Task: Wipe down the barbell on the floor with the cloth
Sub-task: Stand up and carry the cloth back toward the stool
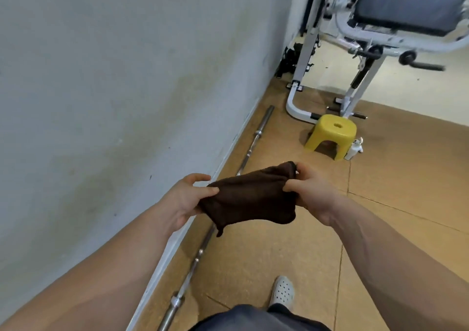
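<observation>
A long steel barbell (250, 147) without plates lies on the brown floor, close along the base of the wall, running from near my feet toward the back. I hold a dark brown cloth (250, 197) in the air above the bar's middle, which it hides. My left hand (186, 198) grips the cloth's left end. My right hand (311, 189) pinches its right end. The cloth hangs bunched between both hands, with a corner dangling down.
The grey wall (114, 102) stands at left. A yellow plastic stool (330, 136) sits to the right of the bar, with a small white bottle (354, 150) beside it. A white exercise machine (350, 38) stands behind. My foot in a white clog (282, 291) is near the bar.
</observation>
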